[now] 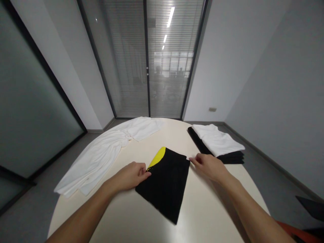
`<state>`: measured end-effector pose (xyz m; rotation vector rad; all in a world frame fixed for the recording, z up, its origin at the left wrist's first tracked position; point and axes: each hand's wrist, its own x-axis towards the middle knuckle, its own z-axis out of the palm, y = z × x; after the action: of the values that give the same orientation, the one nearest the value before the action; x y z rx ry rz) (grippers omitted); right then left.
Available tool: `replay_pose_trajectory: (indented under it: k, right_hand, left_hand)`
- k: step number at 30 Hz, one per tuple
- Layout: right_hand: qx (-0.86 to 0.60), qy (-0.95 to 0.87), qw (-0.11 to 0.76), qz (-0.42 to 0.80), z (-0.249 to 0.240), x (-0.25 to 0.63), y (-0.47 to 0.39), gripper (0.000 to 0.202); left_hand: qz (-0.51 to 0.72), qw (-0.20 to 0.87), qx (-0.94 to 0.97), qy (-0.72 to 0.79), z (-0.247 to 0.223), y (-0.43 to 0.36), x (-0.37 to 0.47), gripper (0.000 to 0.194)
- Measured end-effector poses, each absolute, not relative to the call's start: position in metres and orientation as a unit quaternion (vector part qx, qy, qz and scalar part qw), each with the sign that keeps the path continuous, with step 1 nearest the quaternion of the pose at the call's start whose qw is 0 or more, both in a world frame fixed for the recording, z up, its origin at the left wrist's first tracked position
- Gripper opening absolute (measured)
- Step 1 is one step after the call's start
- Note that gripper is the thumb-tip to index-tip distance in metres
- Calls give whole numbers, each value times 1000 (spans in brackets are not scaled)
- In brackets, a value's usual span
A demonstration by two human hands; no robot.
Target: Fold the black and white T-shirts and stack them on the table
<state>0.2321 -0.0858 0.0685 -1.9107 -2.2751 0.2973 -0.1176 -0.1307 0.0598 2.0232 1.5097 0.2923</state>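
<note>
A folded black cloth (167,182) with a yellow patch at its upper left lies at a slant on the round table. At its left edge, just below the yellow part, my left hand (134,174) pinches the fabric between thumb and fingers. My right hand (206,164) is at the cloth's upper right corner, its fingertips closed on the edge there. The underside of the cloth is hidden.
White garments (101,152) lie spread along the left side of the pale round table (121,219). At the back right, a folded white cloth (217,138) rests on a stack of black cloths (231,158). Glass doors stand beyond.
</note>
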Motion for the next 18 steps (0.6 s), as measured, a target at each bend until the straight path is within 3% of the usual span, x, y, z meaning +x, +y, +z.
replay_pose_trajectory:
  k: [2, 4, 11, 13, 16, 18]
  right_hand:
    - [-656, -738, 57, 145, 69, 226, -88, 62]
    - [-648, -732, 76, 198, 66, 219, -90, 66]
    - [-622, -736, 174, 203, 37, 200, -85, 37]
    - [-606, -743, 204, 199, 33, 199, -79, 35]
    - [-594, -742, 247, 186, 30, 201, -69, 33]
    - [-598, -734, 262, 184, 30, 202, -64, 31]
  left_hand:
    - [93, 298, 764, 564, 61, -132, -118, 42]
    - [75, 294, 775, 555, 62, -133, -118, 42]
    - [35, 309, 810, 497, 65, -138, -116, 49]
    - [76, 254, 818, 511, 62, -136, -112, 50]
    - [201, 149, 827, 504, 51, -131, -107, 34]
    - [247, 103, 849, 455, 41, -127, -105, 52]
